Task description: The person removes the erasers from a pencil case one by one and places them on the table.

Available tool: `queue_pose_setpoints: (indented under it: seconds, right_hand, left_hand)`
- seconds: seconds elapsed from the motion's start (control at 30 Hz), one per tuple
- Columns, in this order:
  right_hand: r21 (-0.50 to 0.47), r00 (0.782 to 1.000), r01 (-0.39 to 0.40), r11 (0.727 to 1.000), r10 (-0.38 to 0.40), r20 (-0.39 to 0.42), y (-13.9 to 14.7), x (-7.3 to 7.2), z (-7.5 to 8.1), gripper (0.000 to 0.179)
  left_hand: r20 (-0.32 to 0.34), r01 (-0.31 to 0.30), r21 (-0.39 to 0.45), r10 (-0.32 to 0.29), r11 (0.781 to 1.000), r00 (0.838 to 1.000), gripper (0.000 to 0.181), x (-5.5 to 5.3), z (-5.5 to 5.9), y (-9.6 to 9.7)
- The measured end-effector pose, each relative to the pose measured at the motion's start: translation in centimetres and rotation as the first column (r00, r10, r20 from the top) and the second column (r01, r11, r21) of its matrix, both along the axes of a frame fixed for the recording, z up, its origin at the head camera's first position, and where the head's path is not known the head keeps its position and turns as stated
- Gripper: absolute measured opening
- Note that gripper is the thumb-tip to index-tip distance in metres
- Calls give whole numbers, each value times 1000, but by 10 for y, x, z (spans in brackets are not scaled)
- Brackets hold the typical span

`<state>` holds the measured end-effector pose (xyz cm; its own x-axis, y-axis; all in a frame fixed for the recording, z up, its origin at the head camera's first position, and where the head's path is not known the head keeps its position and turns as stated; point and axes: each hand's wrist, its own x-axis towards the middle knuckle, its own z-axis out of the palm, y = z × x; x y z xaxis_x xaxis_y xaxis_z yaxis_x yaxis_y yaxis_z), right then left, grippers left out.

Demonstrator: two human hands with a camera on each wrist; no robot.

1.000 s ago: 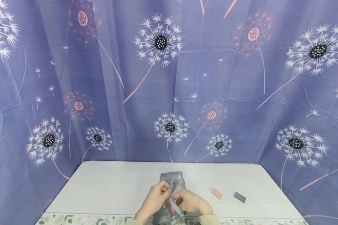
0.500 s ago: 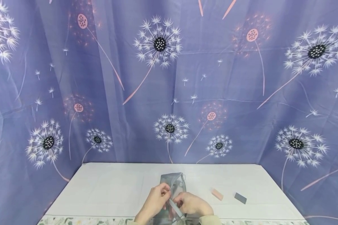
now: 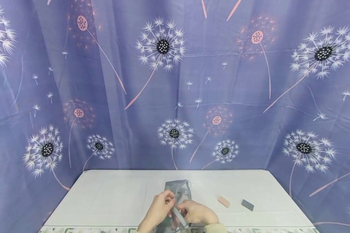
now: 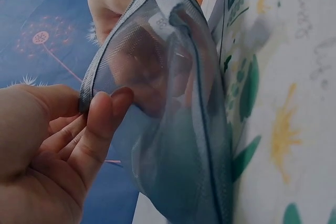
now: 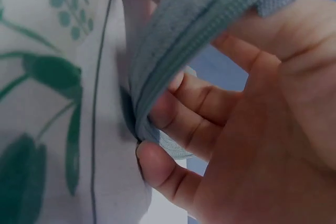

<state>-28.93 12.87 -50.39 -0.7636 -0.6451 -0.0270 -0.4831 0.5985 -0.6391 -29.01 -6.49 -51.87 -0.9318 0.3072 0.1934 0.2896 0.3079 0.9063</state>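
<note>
A grey see-through mesh zip pouch (image 3: 172, 185) lies at the front middle of the white table, between both hands. My left hand (image 3: 158, 208) pinches the zip edge of its mouth between thumb and fingers, as the left wrist view shows. Opposite, my right hand (image 3: 197, 213) holds the other side of the mouth, its fingers curled by the zip band (image 5: 178, 51). Through the mesh (image 4: 184, 129) in the left wrist view, part of the right hand shows. Something greenish and something pinkish show faintly through the pouch; their kinds cannot be told.
Right of the pouch lie a small pink block (image 3: 223, 201) and a dark grey block (image 3: 247, 205). A leaf-patterned cloth strip (image 3: 84, 230) runs along the table's front edge. A purple dandelion-print curtain (image 3: 145, 129) encloses the back and sides.
The head view has shifted slightly, so the scene sits a little differently in the frame. Both hands keep their hold on the pouch's mouth, with only slight finger movement.
</note>
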Motion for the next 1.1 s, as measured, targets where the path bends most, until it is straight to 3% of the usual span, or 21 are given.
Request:
queue_pose_setpoints:
  seconds: [0.23, 0.53, 0.73, 0.97, 1.1]
  right_hand:
    - [-7, 998, 21, 1000, -21, -55, -1, -4, -4, 27]
    - [-42, 999, -29, 999, 27, -39, -7, 2, -2, 17]
    - [9, 998, 12, 1000, -12, -62, -9, 2, -4, 18]
    - [16, 984, 65, 998, -61, -164, -3, 0, -4, 22]
    - [-22, 987, 104, 994, -106, -123, 5, -2, -1, 22]
  left_hand:
    - [8, -7, 5, 7, 1000, 1000, 12, 1, 2, 0]
    - [26, 9, 17, -9, 1000, 1000, 11, 3, 1, 0]
    - [20, 7, 11, -8, 1000, 1000, 11, 2, 1, 1]
    - [14, 9, 22, -9, 1000, 1000, 12, 2, 1, 0]
    - [18, 6, 20, -6, 1000, 1000, 13, 1, 1, -2]
